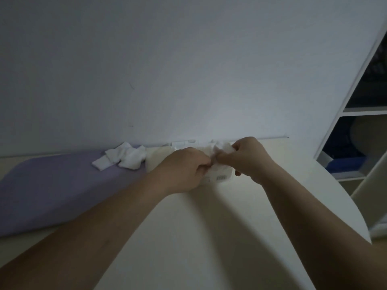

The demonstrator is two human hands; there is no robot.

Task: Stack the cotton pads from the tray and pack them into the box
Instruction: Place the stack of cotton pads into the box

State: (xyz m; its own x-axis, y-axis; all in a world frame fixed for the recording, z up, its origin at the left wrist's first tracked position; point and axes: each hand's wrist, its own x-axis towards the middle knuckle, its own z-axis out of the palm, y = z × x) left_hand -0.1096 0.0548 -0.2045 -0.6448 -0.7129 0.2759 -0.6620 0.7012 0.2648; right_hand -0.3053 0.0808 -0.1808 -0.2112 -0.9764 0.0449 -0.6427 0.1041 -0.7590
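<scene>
Cotton pads (pixel 123 158) lie in a loose white heap at the far end of the purple tray (pixel 52 185), close to the wall (pixel 188 70). The right hand (pixel 249 158) pinches some crumpled pads (pixel 222 148) with curled fingers, just above the small box (pixel 222 177) on the white table (pixel 188 237). The left hand (pixel 184 168) has its fingers curled tight at the box; what it grips I cannot tell.

You're working in dim, bluish light, brightest on the wall (pixel 209 105) at centre and fading toward the corners. Broad soft shadows streak the desk (pixel 209 237). Your left hand (pixel 184 168) and right hand (pixel 249 158) look slightly blurred; straight lines lean at right.
</scene>
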